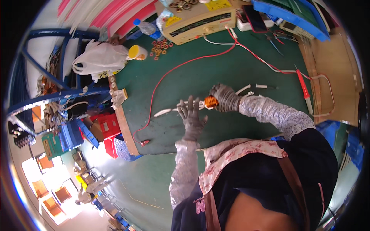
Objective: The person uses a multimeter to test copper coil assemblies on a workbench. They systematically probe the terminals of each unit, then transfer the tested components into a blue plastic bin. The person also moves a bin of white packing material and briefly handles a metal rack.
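Observation:
A ring coil wound with copper wire (210,102) is above the green table mat, gripped at its right side by my grey-gloved right hand (225,97). White sleeved leads (163,112) run left from the coil along the mat. My left hand (192,118), also gloved, lies over these leads with its fingers spread and apart. Beyond my right hand, a white sleeved lead end (244,89) sticks out, and a short white sleeved piece (262,86) lies to its right. What my right fingertips touch behind the coil is hidden.
A beige bench instrument (200,27) stands at the back, its red lead (158,85) curving across the mat. A red probe (303,84) lies at right. Back left are a yellow-lidded jar (137,52), copper rings (161,47) and a plastic bag (101,57). Pliers (274,43) lie back right.

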{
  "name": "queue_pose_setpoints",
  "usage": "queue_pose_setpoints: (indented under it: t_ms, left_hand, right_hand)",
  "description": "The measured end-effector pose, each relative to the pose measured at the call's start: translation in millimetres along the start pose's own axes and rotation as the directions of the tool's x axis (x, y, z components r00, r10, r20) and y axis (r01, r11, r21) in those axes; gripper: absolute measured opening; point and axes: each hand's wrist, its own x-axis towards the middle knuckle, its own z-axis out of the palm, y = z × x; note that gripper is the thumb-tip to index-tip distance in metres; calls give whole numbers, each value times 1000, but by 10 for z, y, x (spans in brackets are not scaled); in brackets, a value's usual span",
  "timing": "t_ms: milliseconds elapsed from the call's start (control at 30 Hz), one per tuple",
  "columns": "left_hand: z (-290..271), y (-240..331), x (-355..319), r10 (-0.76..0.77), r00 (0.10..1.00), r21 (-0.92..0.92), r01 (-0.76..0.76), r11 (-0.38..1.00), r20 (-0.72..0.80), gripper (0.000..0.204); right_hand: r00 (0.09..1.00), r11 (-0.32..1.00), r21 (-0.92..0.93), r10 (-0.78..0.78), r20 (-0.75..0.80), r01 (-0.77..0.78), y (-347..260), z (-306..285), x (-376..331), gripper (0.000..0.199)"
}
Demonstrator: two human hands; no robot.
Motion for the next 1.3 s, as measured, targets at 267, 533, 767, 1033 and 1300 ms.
queue_pose_setpoints:
  t_ms: [267, 533, 767, 1033, 1300]
  left_hand:
    - [659, -228, 219, -74, 609, 158, -86, 984, 790, 38]
    - [622, -200, 140, 152, 656, 56, -285, 957, 739, 22]
    - [131, 247, 112, 727, 580, -114, -748, 654, 368, 21]
    - [48, 227, 11, 454, 534, -649, 259, 715, 714, 24]
    - [-512, 2016, -176, 651, 612, -866, 478, 148, 449, 32]
  right_hand:
    - [938, 958, -121, 280, 204, -260, -151, 246, -831, 73]
    - [709, 832, 38, 447, 545, -554, -381, 381, -1221, 34]
    - [789, 549, 576, 508, 345, -605, -763, 322, -2049, 51]
    - [637, 595, 615, 747, -188, -517, -918, 47, -2617, 32]
    - [-64, 290, 805, 951, -302, 518, -1052, -527, -2378, 51]
